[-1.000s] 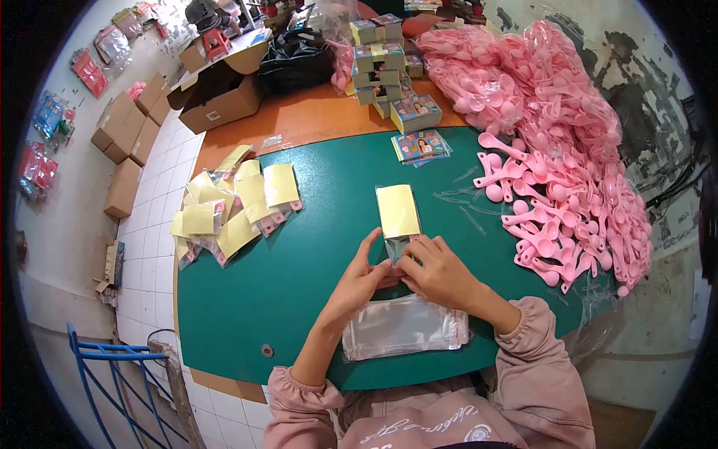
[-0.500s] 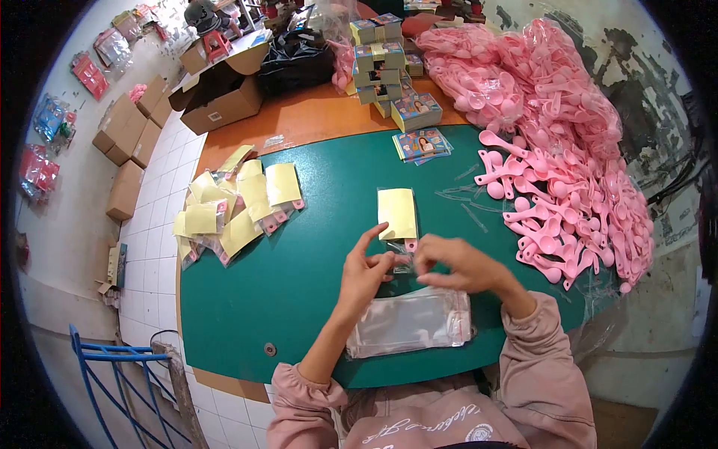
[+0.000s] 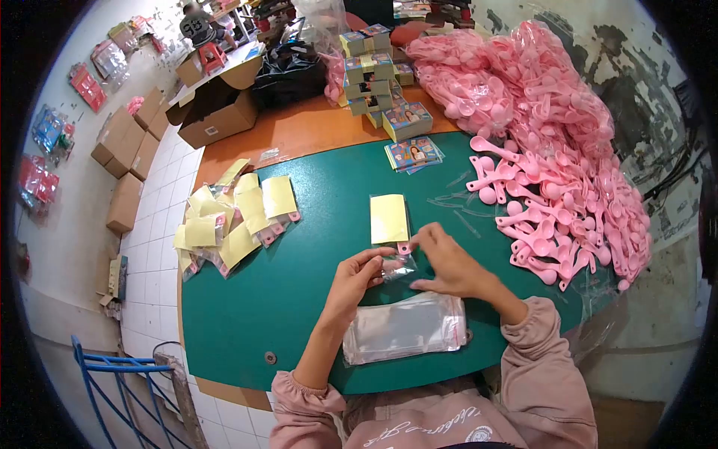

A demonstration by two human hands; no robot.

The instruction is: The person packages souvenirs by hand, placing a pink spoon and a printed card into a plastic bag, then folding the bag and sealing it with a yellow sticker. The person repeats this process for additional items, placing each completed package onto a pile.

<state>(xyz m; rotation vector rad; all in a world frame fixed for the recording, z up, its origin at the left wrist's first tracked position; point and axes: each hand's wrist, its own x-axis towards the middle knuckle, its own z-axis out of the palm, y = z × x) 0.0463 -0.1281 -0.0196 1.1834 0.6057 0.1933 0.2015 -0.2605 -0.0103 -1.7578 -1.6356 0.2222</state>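
Observation:
In front of me a clear plastic bag (image 3: 400,268) lies on the green table, with a yellow card (image 3: 389,219) inside it. The end of a pink spoon handle (image 3: 404,248) pokes out below the card. My left hand (image 3: 350,283) pinches the left side of the bag's see-through open end. On the other side, my right hand (image 3: 460,268) is beside the handle end, thumb and fingers apart and holding nothing. A stack of flat clear bags (image 3: 404,329) rests just below both hands.
Filled bags with yellow cards (image 3: 239,213) are piled at left. Pink spoons (image 3: 553,217) heap up at right, under bulging spoon bags (image 3: 523,90). Printed cards (image 3: 413,153) lie before banded card stacks (image 3: 407,120). An open carton (image 3: 217,120) stands at the back left; a person (image 3: 202,28) sits beyond.
My right hand has drawn away from the bag's end, its fingers spreading apart. My left hand stays at the bag's left edge. The view has shifted slightly.

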